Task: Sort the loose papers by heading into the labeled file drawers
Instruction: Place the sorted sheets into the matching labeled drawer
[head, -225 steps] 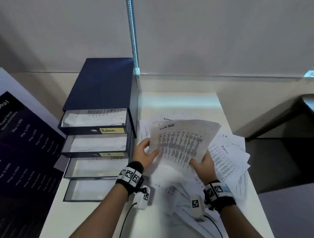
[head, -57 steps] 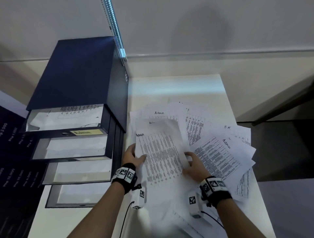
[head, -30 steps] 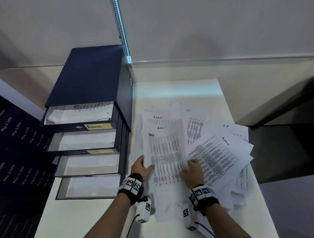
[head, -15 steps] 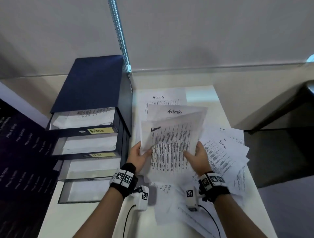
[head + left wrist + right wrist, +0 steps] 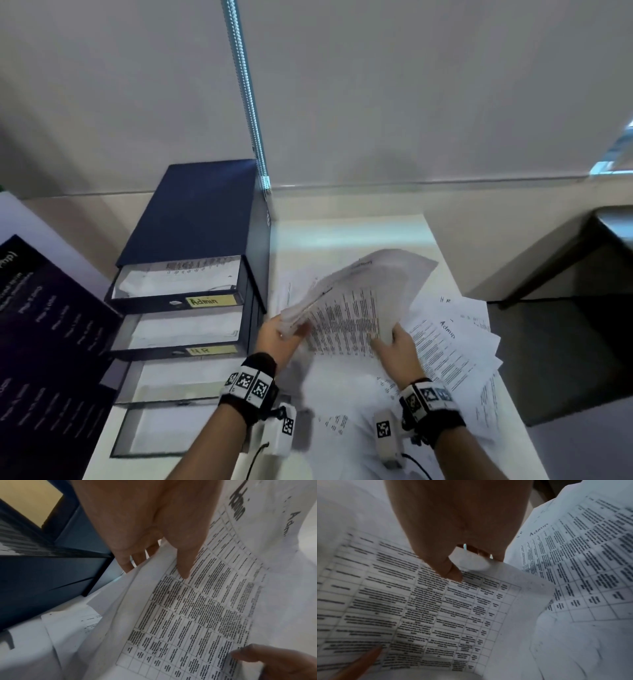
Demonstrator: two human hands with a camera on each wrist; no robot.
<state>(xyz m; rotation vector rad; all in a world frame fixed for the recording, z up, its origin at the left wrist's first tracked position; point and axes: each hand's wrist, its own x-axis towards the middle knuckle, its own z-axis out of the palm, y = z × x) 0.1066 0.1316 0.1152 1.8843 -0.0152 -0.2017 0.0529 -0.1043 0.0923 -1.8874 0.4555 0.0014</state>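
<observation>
Partway: both hands, left hand [image 5: 279, 337] and right hand [image 5: 397, 346], fingers pinching a lifted Admin sheaf [image 5: 356, 308] beside the Admin drawer [image 5: 178, 301], which holds sheets; many loose papers [image 5: 455, 346] remain on the worktop [image 5: 342, 233].

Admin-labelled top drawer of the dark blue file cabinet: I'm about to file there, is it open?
Open: the Admin-labelled top drawer is pulled out, papers showing inside.
</observation>
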